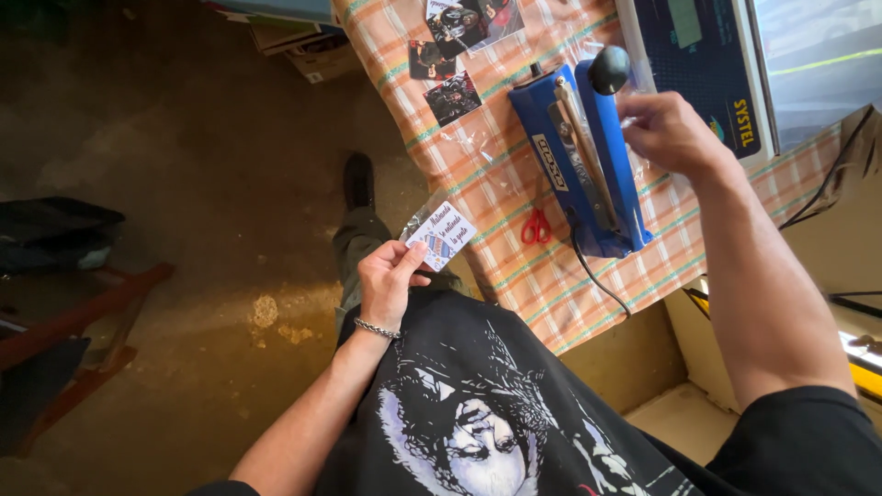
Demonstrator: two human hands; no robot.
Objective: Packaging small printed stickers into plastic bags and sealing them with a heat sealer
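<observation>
The small printed card in its clear plastic sleeve sits between the thumb and fingers of my left hand, pinched at its lower corner and held out over my knee, just off the edge of the bench. That hand is mostly closed around the card, with a chain bracelet at the wrist. My right hand is up on the bench, fingers curled loosely about a piece of clear film beside the blue heat sealer; it lies right next to the sealer's black knob. I cannot tell how firmly it grips the film. Red-handled scissors lie on the checked orange cloth just left of the sealer's near end. Further up the cloth lie several dark photo cards.
</observation>
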